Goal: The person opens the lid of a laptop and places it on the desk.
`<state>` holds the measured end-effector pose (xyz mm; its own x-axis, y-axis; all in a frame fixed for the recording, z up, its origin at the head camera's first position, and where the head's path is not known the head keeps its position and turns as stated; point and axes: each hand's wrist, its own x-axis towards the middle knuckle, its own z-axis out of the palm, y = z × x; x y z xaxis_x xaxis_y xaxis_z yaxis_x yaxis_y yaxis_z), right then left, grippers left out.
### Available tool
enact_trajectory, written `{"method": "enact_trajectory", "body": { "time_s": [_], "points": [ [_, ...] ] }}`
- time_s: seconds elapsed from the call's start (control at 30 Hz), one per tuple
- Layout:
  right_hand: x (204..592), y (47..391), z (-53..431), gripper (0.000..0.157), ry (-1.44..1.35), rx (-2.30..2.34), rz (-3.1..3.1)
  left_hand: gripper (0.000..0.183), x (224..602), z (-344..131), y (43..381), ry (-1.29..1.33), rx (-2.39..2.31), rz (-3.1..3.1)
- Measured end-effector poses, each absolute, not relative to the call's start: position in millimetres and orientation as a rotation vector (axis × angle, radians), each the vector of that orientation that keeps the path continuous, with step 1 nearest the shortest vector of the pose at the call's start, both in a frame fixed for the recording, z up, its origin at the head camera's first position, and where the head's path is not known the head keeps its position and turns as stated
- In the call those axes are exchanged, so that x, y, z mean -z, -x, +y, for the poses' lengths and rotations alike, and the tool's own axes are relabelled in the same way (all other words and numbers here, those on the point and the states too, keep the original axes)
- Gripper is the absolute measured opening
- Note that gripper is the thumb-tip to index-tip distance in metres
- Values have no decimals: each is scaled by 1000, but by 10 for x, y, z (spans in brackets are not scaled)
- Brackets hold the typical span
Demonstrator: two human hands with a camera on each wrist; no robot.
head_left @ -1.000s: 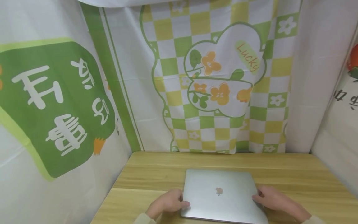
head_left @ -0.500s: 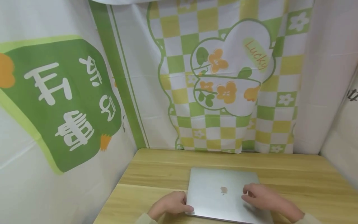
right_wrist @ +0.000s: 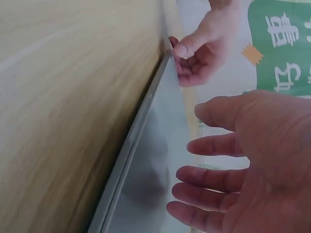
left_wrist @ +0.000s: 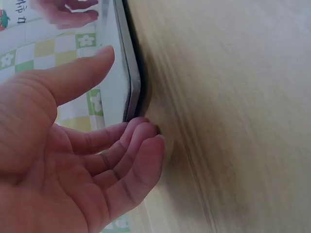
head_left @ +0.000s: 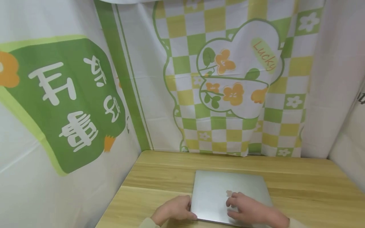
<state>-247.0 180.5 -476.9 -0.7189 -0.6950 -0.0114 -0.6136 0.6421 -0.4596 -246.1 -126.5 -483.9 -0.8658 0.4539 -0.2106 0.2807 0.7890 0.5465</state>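
A silver laptop lies closed and flat on the wooden table, its apple logo partly behind the right hand's fingers. At its near left corner my left hand holds the side, thumb by the front corner. The left wrist view shows the fingers curled at the laptop's edge, with the thumb over the lid side. My right hand is over the middle of the lid, fingers loosely bent. In the right wrist view that hand has spread fingers above the lid, holding nothing.
The light wooden table extends around the laptop on both sides and behind it. A white curtain with green and yellow checks hangs at the back edge. Printed cloth hangs on the left, plain cloth on the right.
My right hand has let go of the laptop's right side and moved left over the lid to near the logo. The left hand stays at the left side. The head view has shifted slightly.
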Motion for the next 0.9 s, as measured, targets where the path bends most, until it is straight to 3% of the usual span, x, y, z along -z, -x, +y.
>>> {"method": "enact_trajectory", "body": {
  "time_s": [0.23, 0.37, 0.67, 0.9],
  "points": [
    [4816, 2415, 1714, 21, 1149, 645, 2677, 37, 4848, -1199, 2456, -595, -556, 2756],
    [4856, 2410, 1689, 22, 1271, 622, 2680, 52, 4853, -1160, 2447, -584, -456, 2813],
    [4880, 2410, 1612, 25, 1105, 602, 2596, 84, 4862, -1141, 2455, -625, -319, 2854],
    [4896, 2417, 1577, 29, 1241, 493, 2610, 97, 4941, -1214, 2419, -737, -280, 2880]
  ]
}}
